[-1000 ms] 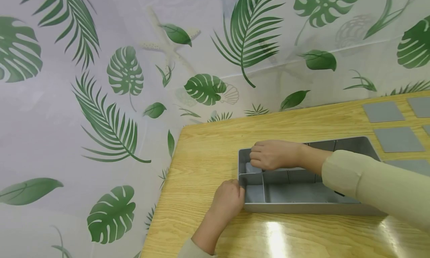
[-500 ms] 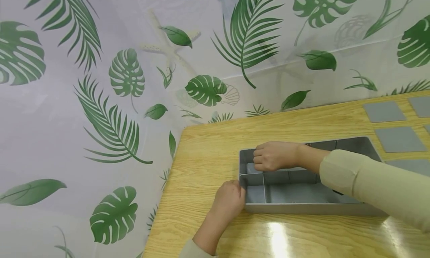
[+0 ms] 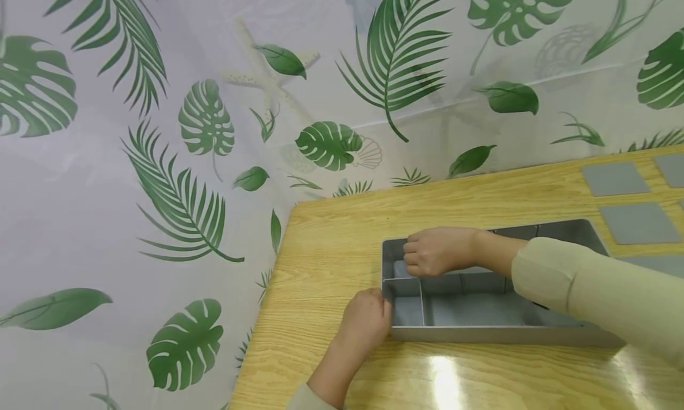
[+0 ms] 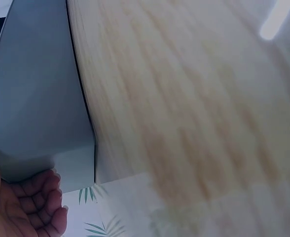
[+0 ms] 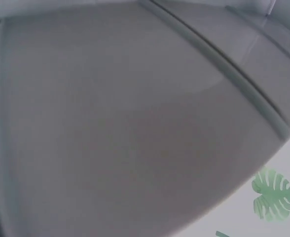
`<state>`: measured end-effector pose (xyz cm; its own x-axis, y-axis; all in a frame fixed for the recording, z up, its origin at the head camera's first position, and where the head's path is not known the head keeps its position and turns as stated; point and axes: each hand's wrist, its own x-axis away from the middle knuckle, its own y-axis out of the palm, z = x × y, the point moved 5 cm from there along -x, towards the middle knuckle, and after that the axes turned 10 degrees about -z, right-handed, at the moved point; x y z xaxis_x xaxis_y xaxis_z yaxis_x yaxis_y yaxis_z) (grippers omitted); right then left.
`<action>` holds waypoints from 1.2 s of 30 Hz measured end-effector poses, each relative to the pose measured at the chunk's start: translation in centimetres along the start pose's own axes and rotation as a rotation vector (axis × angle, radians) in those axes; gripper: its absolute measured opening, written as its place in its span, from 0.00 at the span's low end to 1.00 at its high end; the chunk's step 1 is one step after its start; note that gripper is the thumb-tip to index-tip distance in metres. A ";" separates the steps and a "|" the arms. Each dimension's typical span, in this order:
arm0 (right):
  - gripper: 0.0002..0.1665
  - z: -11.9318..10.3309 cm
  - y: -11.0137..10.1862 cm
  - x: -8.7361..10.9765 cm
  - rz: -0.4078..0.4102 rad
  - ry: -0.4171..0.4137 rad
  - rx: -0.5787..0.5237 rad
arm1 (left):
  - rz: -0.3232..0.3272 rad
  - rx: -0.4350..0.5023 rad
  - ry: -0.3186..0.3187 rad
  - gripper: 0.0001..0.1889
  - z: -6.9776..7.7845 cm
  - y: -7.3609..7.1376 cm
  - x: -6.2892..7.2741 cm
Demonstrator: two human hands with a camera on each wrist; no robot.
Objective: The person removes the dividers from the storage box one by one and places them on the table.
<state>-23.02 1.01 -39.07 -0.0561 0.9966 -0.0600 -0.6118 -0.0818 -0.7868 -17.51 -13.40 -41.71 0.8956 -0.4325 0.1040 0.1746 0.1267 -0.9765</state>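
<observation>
A grey divided storage box (image 3: 502,334) lies lengthwise on the wooden table. My left hand (image 3: 365,318) holds its near left corner, and in the left wrist view the curled fingers (image 4: 41,200) lie against the box's end. My right hand (image 3: 440,251) reaches into the far left compartment with its fingers bent down. What is between those fingertips is hidden. A long divider splits the box into two rows, and a short divider (image 3: 423,303) partitions off the near left compartment. The right wrist view is filled by the box's ribbed inner wall (image 5: 125,123).
Several flat grey square pieces (image 3: 639,223) lie on the table to the right of the box. Behind and left of the wooden table (image 3: 320,250) hangs a white leaf-patterned curtain (image 3: 331,72). The right sleeve (image 3: 598,285) covers the right part of the box.
My right hand has shifted slightly right inside the far left compartment, its fingers still bent down. My left hand stays at the box's corner. The view has moved slightly.
</observation>
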 end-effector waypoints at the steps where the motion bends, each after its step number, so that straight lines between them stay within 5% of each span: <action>1: 0.10 0.0 -0.1 0.0 -0.002 -0.003 0.008 | 0.001 0.004 0.002 0.15 0.0 0.0 0.0; 11: 0.11 0.7 -1.0 -0.1 0.036 0.032 -0.047 | -0.012 0.044 0.000 0.15 -0.1 -0.1 0.2; 20: 0.13 0.7 -0.8 0.6 0.089 0.098 -0.270 | -0.004 0.022 -0.001 0.15 0.0 0.1 0.2; 28: 0.11 0.3 -0.7 0.5 0.125 0.072 -0.187 | -0.027 0.044 -0.012 0.15 0.0 0.6 0.3; 36: 0.09 0.6 -1.3 0.5 0.046 0.059 -0.101 | -0.008 0.012 -0.003 0.15 0.0 0.7 0.3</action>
<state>-22.78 1.56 -37.71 -0.0342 0.9907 -0.1315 -0.5268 -0.1297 -0.8401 -17.13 -13.43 -42.34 0.8955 -0.4306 0.1125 0.1866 0.1337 -0.9733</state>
